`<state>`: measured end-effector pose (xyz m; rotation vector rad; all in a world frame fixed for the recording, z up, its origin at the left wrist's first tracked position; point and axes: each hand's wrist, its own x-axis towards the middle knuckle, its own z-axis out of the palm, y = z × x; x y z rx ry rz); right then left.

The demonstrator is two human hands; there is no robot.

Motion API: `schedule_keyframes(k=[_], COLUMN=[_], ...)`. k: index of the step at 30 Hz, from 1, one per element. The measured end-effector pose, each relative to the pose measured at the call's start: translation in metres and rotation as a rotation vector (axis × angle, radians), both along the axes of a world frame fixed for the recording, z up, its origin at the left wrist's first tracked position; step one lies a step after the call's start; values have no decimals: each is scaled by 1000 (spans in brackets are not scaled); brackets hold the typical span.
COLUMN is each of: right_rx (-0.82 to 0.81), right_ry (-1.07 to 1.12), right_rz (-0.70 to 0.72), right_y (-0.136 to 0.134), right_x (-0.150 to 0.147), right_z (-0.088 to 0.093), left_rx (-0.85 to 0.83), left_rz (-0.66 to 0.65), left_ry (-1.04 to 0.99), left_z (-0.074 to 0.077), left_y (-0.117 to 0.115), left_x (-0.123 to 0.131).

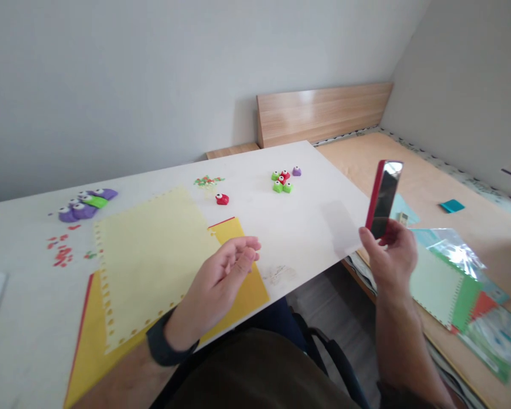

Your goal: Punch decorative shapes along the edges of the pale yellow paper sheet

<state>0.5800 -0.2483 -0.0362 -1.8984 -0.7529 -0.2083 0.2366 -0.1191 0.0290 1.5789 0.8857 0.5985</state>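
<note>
My right hand [389,250] grips a red-edged object with a dark, glossy face [384,199], held upright off the table's right edge. Over the yellow sheets my left hand [221,278] hovers with its fingers curled in and the thumb against the fingertips; whether anything is between them is hidden. Under it lie a pale yellow sheet with punched edges [149,250] and a deeper yellow sheet [234,230]. Just beyond them sits a small red piece with an eye [222,199].
Green, red and purple eyed pieces [282,179] stand at the table's back right, purple and green ones [85,205] at the left. Small scraps [62,250] lie nearby. On the bed [426,182] at right are colored sheets [438,284] and a teal piece [452,205].
</note>
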Motion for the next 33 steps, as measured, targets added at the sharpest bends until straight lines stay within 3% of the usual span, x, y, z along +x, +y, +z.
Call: schedule_keyframes(k=[7, 14, 21, 28, 33], right_rx=[-3, -11, -59, -30, -7], right_ry=[53, 151, 190, 215, 252], right_rz=[369, 596, 672, 795, 805], right_y=[46, 59, 61, 59, 59], right_x=[-115, -172, -190, -185, -182], right_z=[24, 34, 33, 33, 33], left_rx=[-197, -336, -414, -494, -530], left_rz=[-26, 155, 277, 216, 147], left_ry=[-228, -509, -580, -592, -625], left_z=[-4, -8, -4, -5, 1], left_y=[0, 1, 1, 7, 8], left_x=[43, 61, 54, 45, 42])
